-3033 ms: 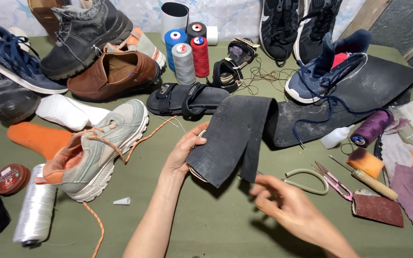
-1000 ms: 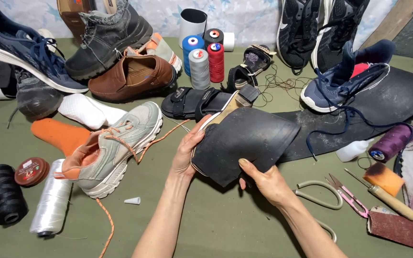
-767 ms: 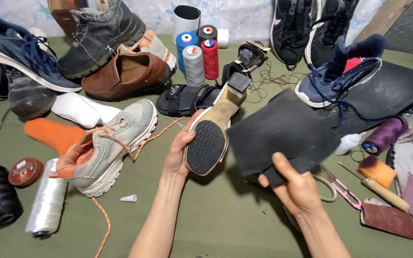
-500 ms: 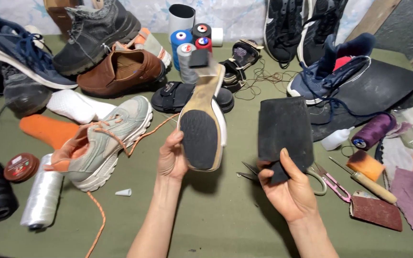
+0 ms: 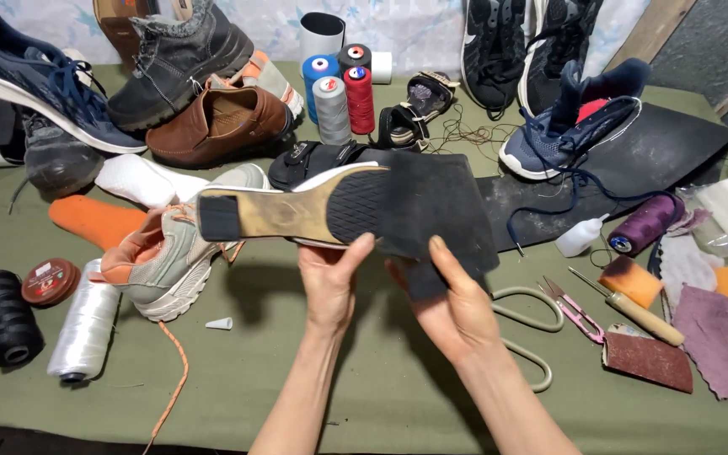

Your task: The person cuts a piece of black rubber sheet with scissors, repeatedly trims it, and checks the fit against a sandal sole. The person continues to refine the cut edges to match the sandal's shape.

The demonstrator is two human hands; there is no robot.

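Observation:
My left hand (image 5: pixel 330 282) grips a shoe (image 5: pixel 284 211) turned sole-up and lying sideways, its tan sole with a black heel block at the left and a black ribbed forepart at the right. My right hand (image 5: pixel 457 307) holds a piece of black rubber sheet (image 5: pixel 436 211) pressed against the forepart of that sole. Both hands meet above the middle of the green table (image 5: pixel 381 388). Large metal shears (image 5: pixel 532 337) lie partly under my right wrist.
Shoes crowd the back and left: a grey-orange sneaker (image 5: pixel 162 257), a brown loafer (image 5: pixel 216 126), black sandals (image 5: pixel 313 156), a blue sneaker (image 5: pixel 566 126) on a black rubber sheet. Thread spools (image 5: pixel 339 93) stand behind. Small snips (image 5: pixel 573 307), an awl (image 5: pixel 634 307), sandpaper (image 5: pixel 646 361) lie right.
The shoe has swung from upright to sideways, heel to the left. My right hand has brought the rubber piece from the right over to the sole's forepart.

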